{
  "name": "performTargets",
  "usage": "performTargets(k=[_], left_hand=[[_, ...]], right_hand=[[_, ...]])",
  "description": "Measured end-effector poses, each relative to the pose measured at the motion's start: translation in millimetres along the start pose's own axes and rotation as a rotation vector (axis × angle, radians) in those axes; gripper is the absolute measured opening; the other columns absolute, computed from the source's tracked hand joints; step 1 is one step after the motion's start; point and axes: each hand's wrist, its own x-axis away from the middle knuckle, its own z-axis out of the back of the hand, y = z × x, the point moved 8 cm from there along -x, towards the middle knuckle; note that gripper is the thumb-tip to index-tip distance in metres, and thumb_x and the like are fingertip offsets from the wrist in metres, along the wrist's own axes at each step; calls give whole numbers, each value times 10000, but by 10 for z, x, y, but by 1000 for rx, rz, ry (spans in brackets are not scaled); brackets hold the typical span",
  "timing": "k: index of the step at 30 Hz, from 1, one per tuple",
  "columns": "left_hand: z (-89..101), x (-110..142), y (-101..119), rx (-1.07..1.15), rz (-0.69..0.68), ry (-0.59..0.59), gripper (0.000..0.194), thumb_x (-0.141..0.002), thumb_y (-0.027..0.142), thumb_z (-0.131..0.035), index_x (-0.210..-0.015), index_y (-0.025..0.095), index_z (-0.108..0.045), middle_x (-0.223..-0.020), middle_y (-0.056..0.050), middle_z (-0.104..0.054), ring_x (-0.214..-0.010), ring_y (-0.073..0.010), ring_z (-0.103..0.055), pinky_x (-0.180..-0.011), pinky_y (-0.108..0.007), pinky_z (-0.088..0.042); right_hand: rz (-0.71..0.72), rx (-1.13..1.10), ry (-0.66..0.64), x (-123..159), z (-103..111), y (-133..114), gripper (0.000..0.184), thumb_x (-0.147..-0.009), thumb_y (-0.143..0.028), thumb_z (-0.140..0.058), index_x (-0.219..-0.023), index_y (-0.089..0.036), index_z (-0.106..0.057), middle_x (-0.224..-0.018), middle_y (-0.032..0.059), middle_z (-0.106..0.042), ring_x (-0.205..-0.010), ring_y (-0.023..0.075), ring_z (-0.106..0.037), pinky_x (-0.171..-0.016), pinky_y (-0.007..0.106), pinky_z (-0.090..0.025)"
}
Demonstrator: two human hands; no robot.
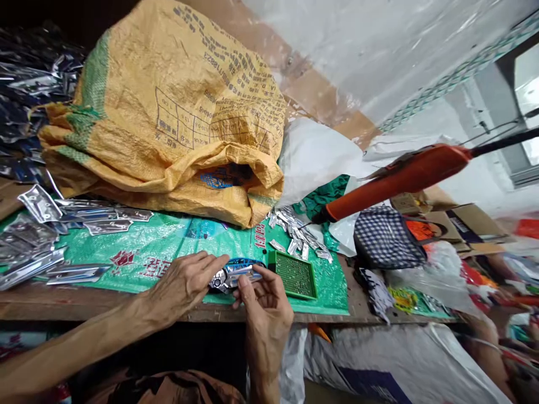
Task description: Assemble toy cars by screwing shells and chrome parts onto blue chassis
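A small shiny metal piece (241, 271), with a round ring at its left end, lies between my two hands near the bench's front edge. My left hand (187, 283) is bent over the left end, its fingers close together against the piece; the thumb is mostly hidden. On the other side, my right hand (267, 300) pinches the right part between thumb and fingers, palm turned up. Blue printing shows just behind the piece. Close to my right fingers is a green tray (313, 280) holding many tiny parts too small to name.
Flat metal plates (80, 273) lie at the left, below a tall heap (25, 101). A yellow woven sack (177, 123) stands behind. Small metal strips (301, 238) lie beyond the tray. An orange-red tool (400, 179) hangs at the right. Another person's arm (484, 336) shows far right.
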Motion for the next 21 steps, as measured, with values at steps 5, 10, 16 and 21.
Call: performTargets(k=[5, 10, 16, 21], left_hand=[[-17, -12, 26, -19, 6, 3, 568, -752, -48, -388, -1289, 71, -532, -1002, -124, -744, -881, -270, -709, -725, -369, -611], [-8, -24, 34, -38, 3, 27, 523, -764, -51, -374, -1241, 83, -543, -997, -116, -742, -846, -261, -698, -693, -358, -596], [19, -40, 35, -44, 3, 29, 468, -782, -52, -370, -1177, 108, -564, -1000, -103, -745, -834, -242, -688, -691, -333, -574], [26, -46, 29, -8, 17, 29, 412, -795, -56, -367, -1099, 128, -578, -966, -93, -742, -825, -238, -680, -689, -327, -561]], right_hand=[[13, 99, 59, 50, 92, 2, 376, -726, -413, -849, -988, -183, -707, -673, -21, -654, -569, 109, -585, -527, 222, -488], [-49, 100, 105, 117, 148, -6, 392, -697, -395, -875, -976, -173, -712, -667, -26, -658, -588, 104, -592, -568, 221, -493], [-80, 67, 121, 176, 145, 35, 430, -737, -419, -854, -1028, -153, -680, -591, -28, -666, -485, 107, -590, -467, 211, -447], [-2, 9, 189, 134, 209, -77, 383, -753, -386, -848, -997, -151, -669, -560, -17, -689, -432, 117, -601, -427, 212, -461]])
